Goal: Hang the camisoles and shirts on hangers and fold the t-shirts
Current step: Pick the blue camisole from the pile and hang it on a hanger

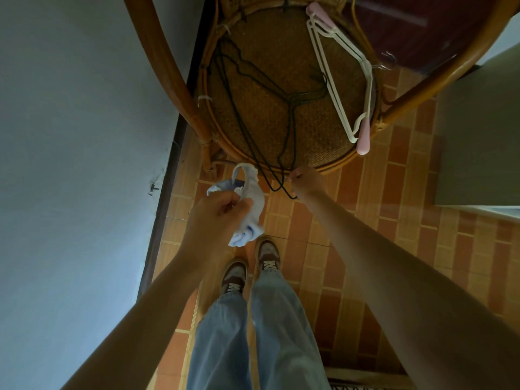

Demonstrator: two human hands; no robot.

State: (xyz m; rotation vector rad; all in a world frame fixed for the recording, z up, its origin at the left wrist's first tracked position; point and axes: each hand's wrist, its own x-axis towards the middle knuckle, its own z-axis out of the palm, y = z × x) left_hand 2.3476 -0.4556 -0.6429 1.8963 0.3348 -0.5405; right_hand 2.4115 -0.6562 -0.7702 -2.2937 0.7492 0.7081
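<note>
My left hand [222, 209] grips a small bunched white and pale blue garment [250, 204], one thin strap looping up above the fingers. My right hand [305, 181] pinches the end of a thin black wire hanger [281, 175] where it sticks out over the front rim of a round rattan chair seat [281, 114]. Several black wire hangers [247, 88] lie tangled across the seat's left half. White plastic hangers [340, 80] and a pink one [364, 136] lie on the seat's right side.
A grey wall [78, 136] with a dark skirting runs along the left. Orange tiled floor [394, 220] lies under the chair and my feet [247, 268]. A pale cabinet or box [478, 136] stands at the right, a dark red surface behind the chair.
</note>
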